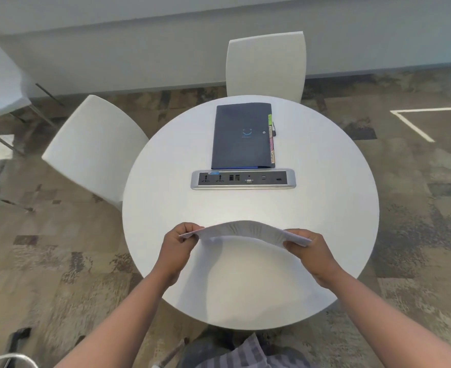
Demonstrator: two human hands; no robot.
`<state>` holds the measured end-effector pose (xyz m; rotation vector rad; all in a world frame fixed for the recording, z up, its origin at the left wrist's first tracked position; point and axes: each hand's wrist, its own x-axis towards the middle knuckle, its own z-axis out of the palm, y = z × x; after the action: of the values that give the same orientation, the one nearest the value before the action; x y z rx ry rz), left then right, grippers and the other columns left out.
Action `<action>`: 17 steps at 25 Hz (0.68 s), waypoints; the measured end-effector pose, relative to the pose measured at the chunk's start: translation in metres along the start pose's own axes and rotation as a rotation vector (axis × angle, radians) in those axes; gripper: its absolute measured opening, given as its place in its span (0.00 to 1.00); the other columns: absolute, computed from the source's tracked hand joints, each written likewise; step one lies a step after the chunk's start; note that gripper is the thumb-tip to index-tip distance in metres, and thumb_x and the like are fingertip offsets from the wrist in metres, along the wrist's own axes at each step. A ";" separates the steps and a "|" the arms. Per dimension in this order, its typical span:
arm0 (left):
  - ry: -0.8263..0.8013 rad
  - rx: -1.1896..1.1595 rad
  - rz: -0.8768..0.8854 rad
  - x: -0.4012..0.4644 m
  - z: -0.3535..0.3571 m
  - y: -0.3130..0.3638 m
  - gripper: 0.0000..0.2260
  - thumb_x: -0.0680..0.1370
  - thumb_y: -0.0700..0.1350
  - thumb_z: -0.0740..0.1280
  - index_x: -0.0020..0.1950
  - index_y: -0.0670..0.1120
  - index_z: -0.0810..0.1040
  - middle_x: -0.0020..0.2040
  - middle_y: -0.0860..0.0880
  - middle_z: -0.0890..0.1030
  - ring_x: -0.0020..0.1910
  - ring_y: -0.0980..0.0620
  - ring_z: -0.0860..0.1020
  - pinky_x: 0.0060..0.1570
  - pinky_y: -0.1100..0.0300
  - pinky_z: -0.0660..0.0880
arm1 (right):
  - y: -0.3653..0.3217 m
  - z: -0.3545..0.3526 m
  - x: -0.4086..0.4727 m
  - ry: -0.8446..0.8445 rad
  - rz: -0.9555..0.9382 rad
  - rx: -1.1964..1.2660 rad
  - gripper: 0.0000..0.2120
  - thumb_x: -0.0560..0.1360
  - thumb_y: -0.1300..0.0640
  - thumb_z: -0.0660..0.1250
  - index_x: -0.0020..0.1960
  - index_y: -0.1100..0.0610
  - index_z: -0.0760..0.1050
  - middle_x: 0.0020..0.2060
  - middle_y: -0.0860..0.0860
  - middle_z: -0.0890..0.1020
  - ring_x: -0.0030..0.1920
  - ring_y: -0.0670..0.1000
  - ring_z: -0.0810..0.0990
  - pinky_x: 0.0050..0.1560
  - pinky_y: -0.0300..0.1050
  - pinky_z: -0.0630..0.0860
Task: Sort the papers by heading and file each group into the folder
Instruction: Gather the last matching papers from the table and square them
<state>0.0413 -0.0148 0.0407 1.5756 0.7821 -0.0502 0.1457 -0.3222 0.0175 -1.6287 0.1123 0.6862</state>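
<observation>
I see the left hand (178,241) pinching the left end of the papers (245,229), thumb on top and fingers curled beneath, so that grip is closed on the stack. The right hand (308,251) has the same kind of grip on the right end, fingers wrapped under the corner. Between the two hands the papers bow upward in an arch, lifted clear of the surface (325,181) over its near half, with faint printed lines showing on the top sheet (too small for me to read any heading). A soft shadow lies on the surface below the arch.

Further out, across the middle of the round white surface, I see a grey socket panel (243,179) set into it, with plugs and ports in a row. Just beyond the panel, toward the far edge, the folder (241,135) lies flat and closed: dark blue, a small smile mark on its cover, coloured tabs (271,139) sticking out along its right side.

Two white chairs stand off the surface, one chair (267,65) at the far edge and another chair (94,144) at the left. Patterned carpet (60,248) covers the floor.
</observation>
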 end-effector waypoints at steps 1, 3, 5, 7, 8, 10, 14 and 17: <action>-0.009 0.010 -0.014 -0.004 0.002 -0.002 0.17 0.81 0.34 0.65 0.41 0.52 0.84 0.43 0.54 0.83 0.41 0.53 0.73 0.37 0.60 0.66 | 0.002 0.000 0.000 -0.004 0.006 -0.009 0.17 0.78 0.70 0.69 0.49 0.49 0.87 0.45 0.44 0.87 0.46 0.45 0.81 0.47 0.42 0.75; 0.001 0.017 -0.008 -0.008 0.006 -0.004 0.15 0.81 0.33 0.65 0.42 0.50 0.85 0.42 0.55 0.83 0.40 0.54 0.74 0.35 0.63 0.66 | 0.004 0.000 0.000 0.002 0.006 -0.019 0.16 0.78 0.70 0.68 0.50 0.50 0.87 0.45 0.45 0.86 0.46 0.46 0.81 0.46 0.42 0.75; 0.049 -0.005 0.012 -0.007 0.007 -0.006 0.12 0.81 0.33 0.66 0.45 0.47 0.84 0.44 0.53 0.83 0.41 0.54 0.75 0.35 0.64 0.68 | 0.003 -0.002 0.002 0.004 -0.010 -0.014 0.15 0.78 0.70 0.68 0.51 0.53 0.87 0.46 0.46 0.87 0.46 0.46 0.81 0.46 0.40 0.75; 0.063 -0.004 0.012 -0.007 0.009 -0.007 0.11 0.81 0.33 0.66 0.46 0.47 0.84 0.44 0.52 0.82 0.41 0.54 0.74 0.36 0.64 0.68 | 0.005 -0.002 0.002 -0.002 -0.011 -0.020 0.15 0.78 0.69 0.68 0.51 0.52 0.87 0.47 0.47 0.87 0.46 0.46 0.81 0.47 0.40 0.75; 0.044 0.010 -0.002 -0.008 0.010 -0.009 0.11 0.81 0.33 0.66 0.47 0.47 0.84 0.44 0.52 0.82 0.41 0.53 0.75 0.36 0.63 0.68 | 0.006 -0.002 0.001 -0.001 0.001 -0.029 0.15 0.79 0.69 0.68 0.51 0.50 0.86 0.47 0.48 0.86 0.47 0.46 0.81 0.47 0.41 0.75; 0.008 0.065 -0.031 -0.012 0.015 -0.011 0.13 0.81 0.34 0.65 0.50 0.49 0.85 0.45 0.53 0.83 0.43 0.53 0.76 0.37 0.62 0.69 | 0.009 -0.002 0.001 0.010 0.020 -0.041 0.15 0.79 0.67 0.67 0.53 0.49 0.84 0.47 0.50 0.85 0.47 0.48 0.79 0.46 0.43 0.73; 0.058 0.054 -0.014 -0.012 0.018 -0.013 0.13 0.81 0.33 0.64 0.51 0.48 0.85 0.43 0.51 0.82 0.40 0.54 0.75 0.37 0.62 0.69 | 0.007 -0.003 0.003 0.020 0.003 -0.054 0.14 0.81 0.66 0.66 0.55 0.49 0.83 0.47 0.50 0.84 0.47 0.49 0.79 0.46 0.44 0.73; 0.063 -0.040 -0.060 -0.012 0.022 -0.015 0.12 0.80 0.31 0.65 0.52 0.45 0.84 0.46 0.49 0.83 0.46 0.51 0.76 0.45 0.59 0.71 | 0.012 -0.004 0.004 -0.014 0.012 -0.041 0.17 0.81 0.67 0.65 0.53 0.46 0.84 0.48 0.50 0.84 0.48 0.50 0.78 0.50 0.46 0.72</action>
<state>0.0337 -0.0400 0.0295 1.5218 0.8750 -0.0285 0.1454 -0.3274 0.0051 -1.6631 0.0987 0.7132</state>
